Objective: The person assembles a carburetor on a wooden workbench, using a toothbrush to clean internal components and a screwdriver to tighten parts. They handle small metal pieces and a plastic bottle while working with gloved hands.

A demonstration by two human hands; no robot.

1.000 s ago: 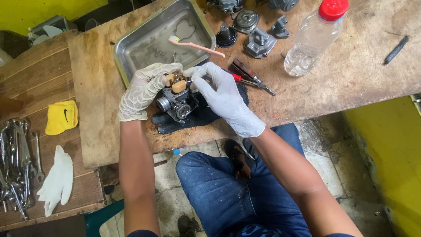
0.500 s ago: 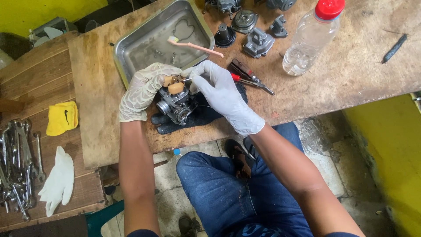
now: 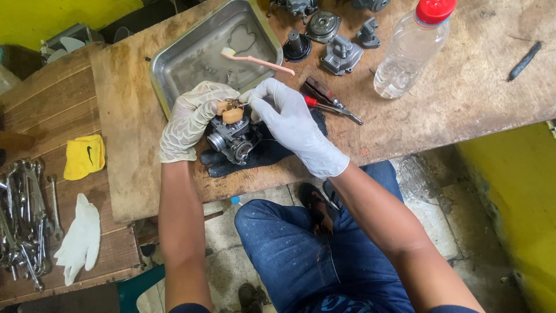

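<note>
On dark cloth [image 3: 263, 152], just below steel tray [image 3: 191, 55]: carburetor [image 3: 231, 136], tilted, tan float [image 3: 232, 114] uppermost. Left hand [image 3: 191, 119], gloved, fingers closed round body near tray. Right hand [image 3: 289, 122], gloved, fingertips pinched at float hinge; thin pin possibly held, cannot tell. Change from a second ago: float sits slightly lower, hands closer — fitting work judged ongoing. Toothbrush [image 3: 258, 59] on tray rim; screwdrivers [image 3: 330, 101] right of tray.

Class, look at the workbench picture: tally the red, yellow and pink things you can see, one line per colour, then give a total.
Red: 2, bottle cap, screwdriver handle
Yellow: 1, folded cloth
Pink: 1, toothbrush
Total: 4
</note>
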